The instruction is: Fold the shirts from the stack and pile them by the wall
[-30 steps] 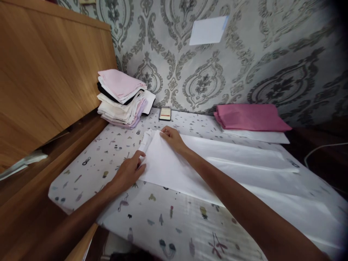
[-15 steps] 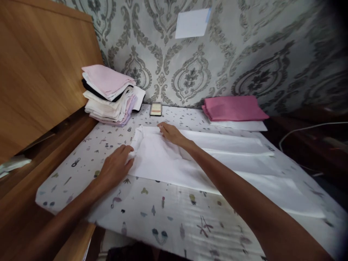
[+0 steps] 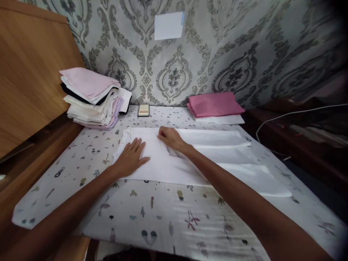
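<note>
A white garment [image 3: 157,165] lies spread across the patterned table cover, its gathered edge on the left and long folded strips running off to the right. Whether they are legs or sleeves I cannot tell. My left hand [image 3: 132,156] rests flat on its left part, fingers spread. Near the far edge, my right hand [image 3: 170,138] has its fingers curled in, thumb and fingertips together at the cloth. Beneath that wrist the fabric shows a loose, shaded fold.
Folded clothes [image 3: 92,99] are stacked at the back left beside a wooden panel [image 3: 32,72]. A small framed card [image 3: 143,110] lies by the wall. Folded pink cloth [image 3: 216,104] tops white cloth at the back right. A white cable [image 3: 285,115] runs along the right.
My left hand has gone from gripping the garment's left edge to lying flat on it. My right hand's fingers have curled in. The view has shifted right.
</note>
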